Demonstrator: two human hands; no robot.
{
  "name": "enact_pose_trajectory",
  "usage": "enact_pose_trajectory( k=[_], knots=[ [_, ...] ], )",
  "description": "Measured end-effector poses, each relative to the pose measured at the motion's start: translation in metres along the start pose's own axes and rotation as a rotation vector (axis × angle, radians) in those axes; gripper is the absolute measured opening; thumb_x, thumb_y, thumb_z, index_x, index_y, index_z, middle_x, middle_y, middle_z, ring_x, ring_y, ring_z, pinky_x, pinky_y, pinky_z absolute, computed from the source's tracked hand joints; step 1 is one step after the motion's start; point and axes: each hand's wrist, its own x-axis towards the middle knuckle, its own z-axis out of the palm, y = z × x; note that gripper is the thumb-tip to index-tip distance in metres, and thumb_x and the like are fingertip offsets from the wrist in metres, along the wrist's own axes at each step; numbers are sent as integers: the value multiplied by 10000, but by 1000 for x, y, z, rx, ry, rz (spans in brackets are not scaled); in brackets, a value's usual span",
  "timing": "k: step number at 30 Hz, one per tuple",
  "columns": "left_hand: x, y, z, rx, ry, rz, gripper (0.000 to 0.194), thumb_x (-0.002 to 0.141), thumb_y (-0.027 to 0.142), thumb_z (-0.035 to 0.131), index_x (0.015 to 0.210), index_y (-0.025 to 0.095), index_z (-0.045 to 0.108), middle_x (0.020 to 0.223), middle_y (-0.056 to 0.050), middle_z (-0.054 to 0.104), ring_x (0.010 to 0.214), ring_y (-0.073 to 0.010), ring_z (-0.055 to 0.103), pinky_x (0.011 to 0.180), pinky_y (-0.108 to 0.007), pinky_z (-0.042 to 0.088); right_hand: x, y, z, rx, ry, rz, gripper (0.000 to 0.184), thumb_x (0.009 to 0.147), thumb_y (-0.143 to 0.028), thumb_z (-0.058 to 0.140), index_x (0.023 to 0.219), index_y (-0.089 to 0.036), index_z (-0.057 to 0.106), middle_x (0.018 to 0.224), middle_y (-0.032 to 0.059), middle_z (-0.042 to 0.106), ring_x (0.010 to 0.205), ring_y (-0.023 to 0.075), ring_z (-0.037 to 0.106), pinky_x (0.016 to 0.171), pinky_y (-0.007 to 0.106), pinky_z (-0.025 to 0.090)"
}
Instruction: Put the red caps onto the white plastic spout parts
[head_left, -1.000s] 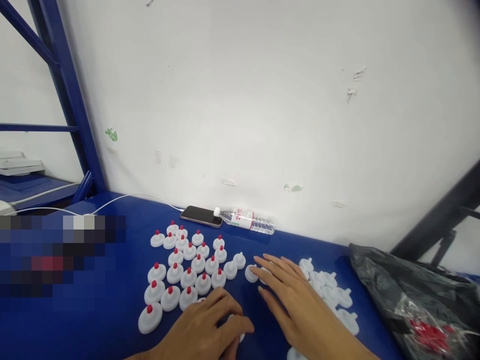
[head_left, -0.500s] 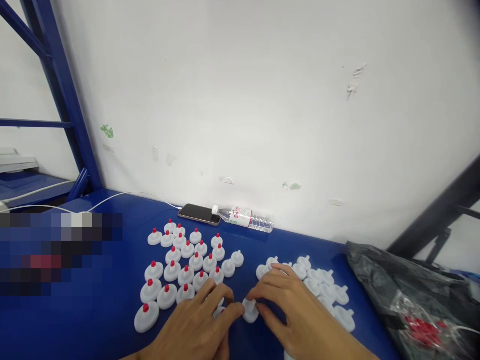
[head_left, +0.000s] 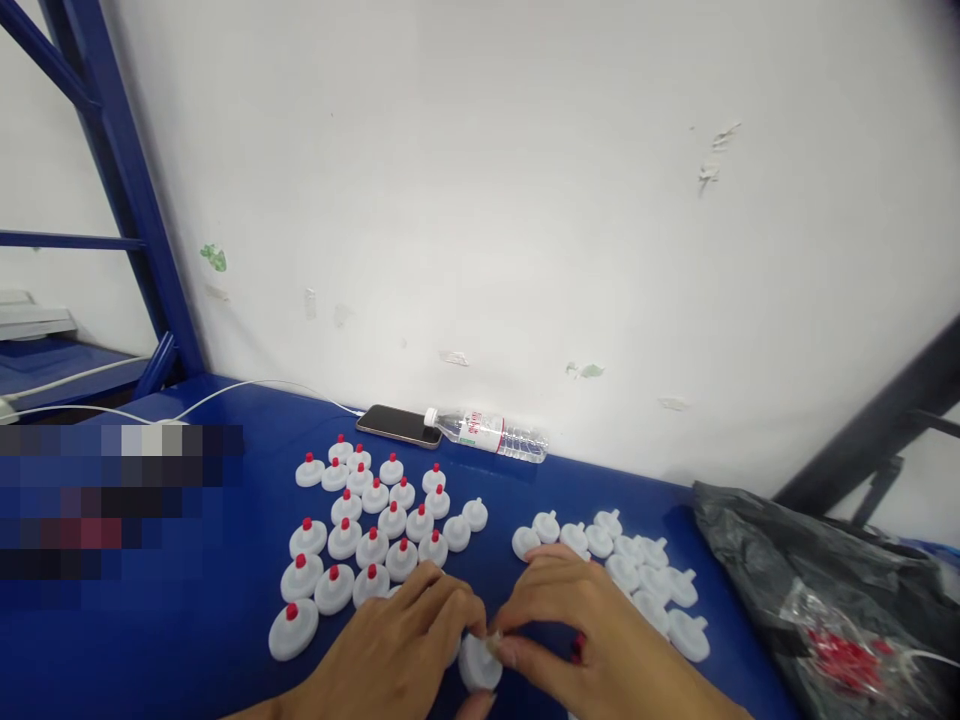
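Note:
Both my hands meet low in the middle over the blue table (head_left: 225, 640). My left hand (head_left: 397, 650) and my right hand (head_left: 577, 645) pinch one white cap (head_left: 478, 662) between their fingertips. A small red piece (head_left: 577, 645) shows under my right hand's fingers. To the left stands a group of several white caps with red tips (head_left: 360, 520). To the right lies a cluster of several plain white caps (head_left: 630, 570).
A phone (head_left: 399, 425) on a white cable and a lying water bottle (head_left: 491, 435) rest against the white wall. A black plastic bag (head_left: 832, 590) holding red pieces sits at the right. Blue shelf posts (head_left: 127, 190) rise at the left.
My right hand drew back from the plain caps with one cap. Both hands have closed on it near the table's front edge.

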Motion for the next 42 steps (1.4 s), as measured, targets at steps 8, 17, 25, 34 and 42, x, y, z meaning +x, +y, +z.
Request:
enact_pose_trajectory(
  k=[8, 17, 25, 34, 42],
  knots=[
    [4, 3, 2, -28, 195, 77, 186, 891, 269, 565, 1076, 271, 566, 838, 70, 722, 830, -162, 665, 483, -232, 429, -11, 6, -33, -65, 9, 266, 106, 863, -352, 699, 878, -313, 797, 857, -17, 769, 853, 220, 674, 793, 329, 480],
    [0, -6, 9, 16, 150, 161, 206, 935, 320, 540, 1109, 254, 628, 916, 42, 727, 852, -187, 642, 569, -248, 497, -20, 38, -51, 87, -262, 380, 171, 664, -340, 863, 809, -254, 834, 665, -18, 698, 601, 148, 587, 521, 238, 375],
    [-3, -7, 12, 37, 149, 167, 221, 953, 340, 524, 1125, 257, 634, 908, 31, 723, 894, -195, 642, 593, -254, 489, -14, 28, -41, -53, -178, 294, 62, 744, -192, 807, 739, -250, 785, 754, -30, 670, 679, 146, 594, 612, 245, 410],
    [-1, -6, 10, 48, 126, 160, 219, 937, 368, 567, 1123, 263, 616, 883, 33, 713, 859, -175, 650, 646, -226, 505, -21, 32, -50, -85, -154, 319, 208, 703, -281, 861, 889, -331, 784, 910, -47, 704, 891, 194, 629, 778, 255, 422],
    [-1, -6, 9, 47, 153, 165, 229, 974, 375, 499, 1117, 263, 637, 881, 30, 724, 870, -195, 647, 707, -255, 511, -11, 34, -38, -106, -191, 303, 37, 757, -274, 812, 772, -288, 781, 794, -52, 696, 743, 147, 623, 673, 247, 399]
  ],
)
